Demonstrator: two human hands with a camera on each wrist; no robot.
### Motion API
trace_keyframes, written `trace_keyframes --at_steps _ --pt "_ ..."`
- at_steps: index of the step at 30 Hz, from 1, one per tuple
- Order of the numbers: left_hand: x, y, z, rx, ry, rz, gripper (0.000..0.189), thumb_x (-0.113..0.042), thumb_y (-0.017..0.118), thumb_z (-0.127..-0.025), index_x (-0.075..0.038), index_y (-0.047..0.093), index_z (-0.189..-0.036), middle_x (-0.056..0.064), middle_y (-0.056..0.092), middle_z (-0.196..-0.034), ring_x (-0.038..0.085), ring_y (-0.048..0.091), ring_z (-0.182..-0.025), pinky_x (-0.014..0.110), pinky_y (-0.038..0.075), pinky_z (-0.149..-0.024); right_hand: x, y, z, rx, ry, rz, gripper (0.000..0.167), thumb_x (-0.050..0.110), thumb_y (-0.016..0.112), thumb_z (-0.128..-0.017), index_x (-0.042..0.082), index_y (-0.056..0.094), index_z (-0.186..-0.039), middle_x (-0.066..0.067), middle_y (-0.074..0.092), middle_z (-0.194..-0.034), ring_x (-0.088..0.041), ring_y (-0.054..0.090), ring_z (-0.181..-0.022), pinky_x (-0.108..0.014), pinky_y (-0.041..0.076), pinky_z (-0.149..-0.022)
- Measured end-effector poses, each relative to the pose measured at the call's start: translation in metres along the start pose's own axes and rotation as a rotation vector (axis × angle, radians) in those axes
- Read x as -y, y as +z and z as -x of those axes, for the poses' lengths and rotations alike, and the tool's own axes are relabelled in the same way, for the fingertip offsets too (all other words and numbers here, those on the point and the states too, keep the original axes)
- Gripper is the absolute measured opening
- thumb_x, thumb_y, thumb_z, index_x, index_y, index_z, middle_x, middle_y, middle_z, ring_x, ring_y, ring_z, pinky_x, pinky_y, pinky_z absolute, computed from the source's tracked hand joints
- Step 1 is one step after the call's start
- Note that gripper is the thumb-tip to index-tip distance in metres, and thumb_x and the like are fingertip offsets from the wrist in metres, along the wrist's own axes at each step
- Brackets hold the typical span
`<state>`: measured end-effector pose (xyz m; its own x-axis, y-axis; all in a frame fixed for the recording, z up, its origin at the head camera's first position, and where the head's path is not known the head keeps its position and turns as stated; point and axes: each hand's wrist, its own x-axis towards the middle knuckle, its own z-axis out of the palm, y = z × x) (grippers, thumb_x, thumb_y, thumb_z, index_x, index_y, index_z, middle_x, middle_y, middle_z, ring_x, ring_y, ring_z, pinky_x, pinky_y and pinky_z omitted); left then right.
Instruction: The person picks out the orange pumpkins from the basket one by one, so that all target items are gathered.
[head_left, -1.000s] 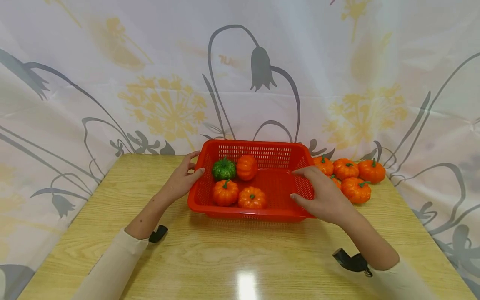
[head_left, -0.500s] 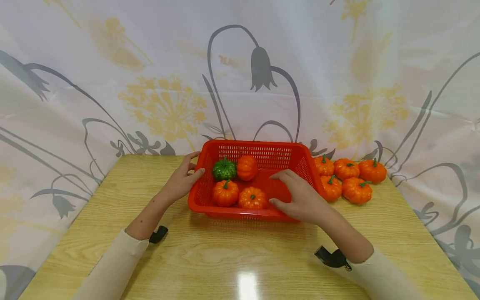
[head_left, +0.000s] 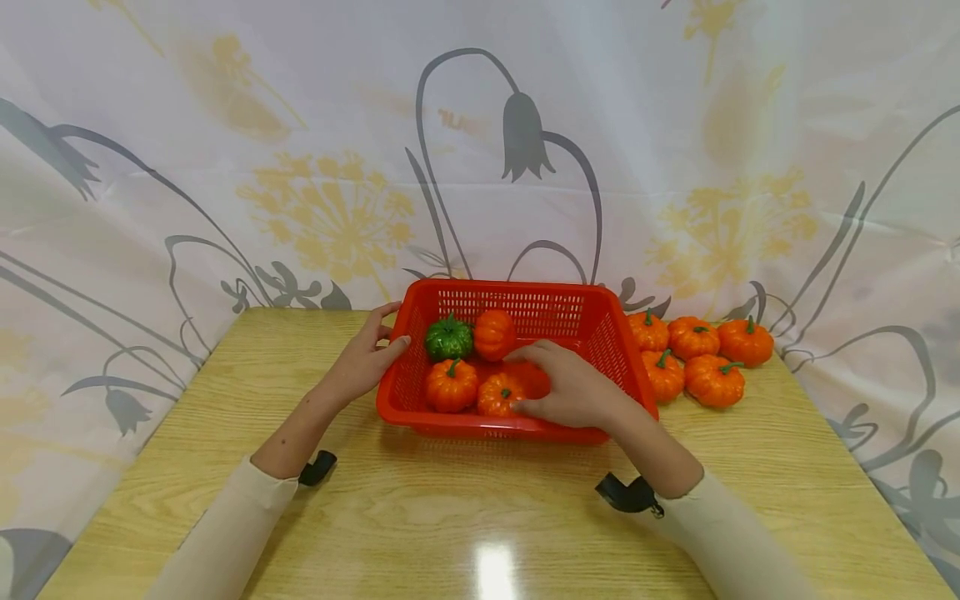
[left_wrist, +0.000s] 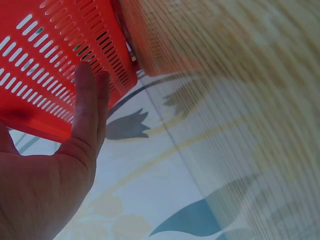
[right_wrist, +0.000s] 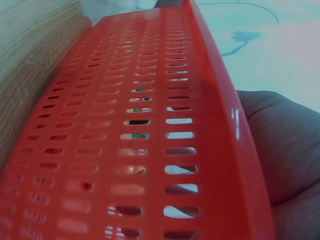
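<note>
A red perforated plastic basket (head_left: 510, 429) holds a small green pumpkin (head_left: 448, 339) and several orange ones. My left hand (head_left: 362, 360) is at the basket's left end, with the thumb at the rim. Its straight fingers (left_wrist: 86, 102) lie against the outer wall in the left wrist view. Over the basket's inside, my right hand (head_left: 576, 387) has its thumb and fingers spread apart. The thumb tip is by the front orange pumpkin (head_left: 498, 395); whether they touch I cannot tell. Another orange pumpkin (head_left: 494, 335) lies just beyond the fingertips. The right wrist view shows mainly the basket's wall (right_wrist: 150, 120).
Several orange pumpkins (head_left: 715, 382) are grouped on the wooden table (head_left: 420, 517), right of the basket. A flower-printed cloth (head_left: 337, 125) hangs behind and at both sides. Black wrist mounts (head_left: 628, 493) stick out below the forearms.
My right hand has moved left from the basket's right end towards the pumpkins inside. The left hand, basket and pumpkins have stayed in place.
</note>
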<state>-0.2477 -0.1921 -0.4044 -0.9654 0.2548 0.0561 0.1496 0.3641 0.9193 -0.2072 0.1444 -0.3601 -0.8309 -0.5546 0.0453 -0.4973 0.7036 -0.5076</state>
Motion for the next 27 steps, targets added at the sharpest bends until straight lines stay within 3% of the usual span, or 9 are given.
trace_keyframes --at_steps 13,27 --pt "0.002 0.000 -0.001 0.004 0.000 0.001 0.070 -0.022 0.054 -0.111 -0.013 0.017 -0.170 0.033 0.055 -0.135 0.047 0.070 -0.112 0.048 0.066 -0.082 0.003 0.013 -0.021 0.119 0.080 -0.002 0.051 0.024 0.087 -0.088 0.015 0.072 -0.136 -0.012 0.062 -0.143 -0.034 0.057 -0.132 -0.055 0.048 -0.113" --pt "0.001 0.001 0.000 0.005 -0.003 0.002 0.070 -0.023 0.054 -0.112 -0.014 0.016 -0.170 0.033 0.056 -0.137 0.047 0.069 -0.114 0.049 0.065 -0.083 0.003 0.017 -0.024 0.091 0.153 -0.009 0.063 0.019 0.092 -0.081 0.013 0.069 -0.140 -0.008 0.068 -0.137 -0.031 0.059 -0.128 -0.054 0.049 -0.112"
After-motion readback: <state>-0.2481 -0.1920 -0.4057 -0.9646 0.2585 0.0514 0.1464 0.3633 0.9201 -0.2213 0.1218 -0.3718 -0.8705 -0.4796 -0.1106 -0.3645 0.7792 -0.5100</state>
